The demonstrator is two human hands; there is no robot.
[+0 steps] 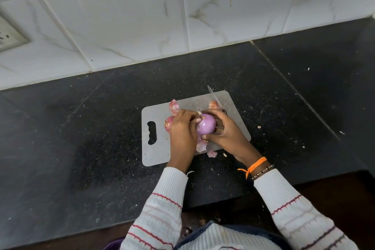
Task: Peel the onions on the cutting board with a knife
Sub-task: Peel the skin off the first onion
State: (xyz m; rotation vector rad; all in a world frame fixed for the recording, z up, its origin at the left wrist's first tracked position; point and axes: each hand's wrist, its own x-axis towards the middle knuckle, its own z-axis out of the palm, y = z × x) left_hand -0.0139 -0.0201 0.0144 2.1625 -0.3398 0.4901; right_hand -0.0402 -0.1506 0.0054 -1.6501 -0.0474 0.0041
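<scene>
Nearest the camera, two sleeves of a white ribbed sweater with red stripes [162,207] reach forward over the dark speckled desk [81,128]. The right wrist wears an orange thread [256,165] and a beaded bracelet [262,172].

A few pink peel scraps [212,153] lie at the near edge of the grey cutting board [156,154], which rests flat on the desk with its handle slot to the left.

Above the middle of the board, both hands meet around a peeled purple onion [206,125]. The left hand [182,130] has its fingers curled onto the onion's left and top side, pinching at its tip. The right hand [225,130] wraps the onion's right side, fingers curled around it, and it seems to hold the knife [214,98] as well, though the handle is hidden under the fingers; the blade points away past the board's far edge.

Left of the left hand, an unpeeled red onion [168,124] sits on the board, partly hidden. Beyond it lies a curled pink skin piece [174,106], and another orange-pink skin scrap [213,104] lies beside the blade.

Farther back, white marbled wall tiles [121,26] rise from the desk, with a wall socket [8,35] at far left.
</scene>
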